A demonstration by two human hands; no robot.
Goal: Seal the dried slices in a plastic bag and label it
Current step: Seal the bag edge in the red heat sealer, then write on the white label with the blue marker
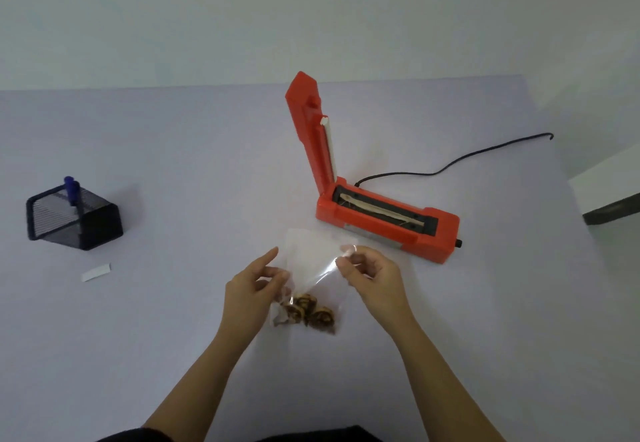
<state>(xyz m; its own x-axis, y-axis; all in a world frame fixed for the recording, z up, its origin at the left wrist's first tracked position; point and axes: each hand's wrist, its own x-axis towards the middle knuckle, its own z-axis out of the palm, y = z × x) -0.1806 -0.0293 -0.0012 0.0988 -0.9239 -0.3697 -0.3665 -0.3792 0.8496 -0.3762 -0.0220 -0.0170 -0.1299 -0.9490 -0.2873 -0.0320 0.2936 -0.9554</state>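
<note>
A clear plastic bag [310, 261] hangs between my hands above the table, its mouth pointing away from me toward the sealer. Several brown dried slices [308, 313] sit bunched at its bottom. My left hand [251, 291] pinches the bag's left edge, index finger stretched out. My right hand [372, 277] pinches the right edge near the top. An orange heat sealer [384, 214] stands just beyond the bag with its lid raised upright. A small white label [97, 271] lies flat at the left.
A black mesh pen holder [74, 218] with a blue marker [72, 190] stands at the left. The sealer's black cord [457, 161] trails back right. A white box [609, 195] sits at the right edge. The table [173, 150] is pale lavender.
</note>
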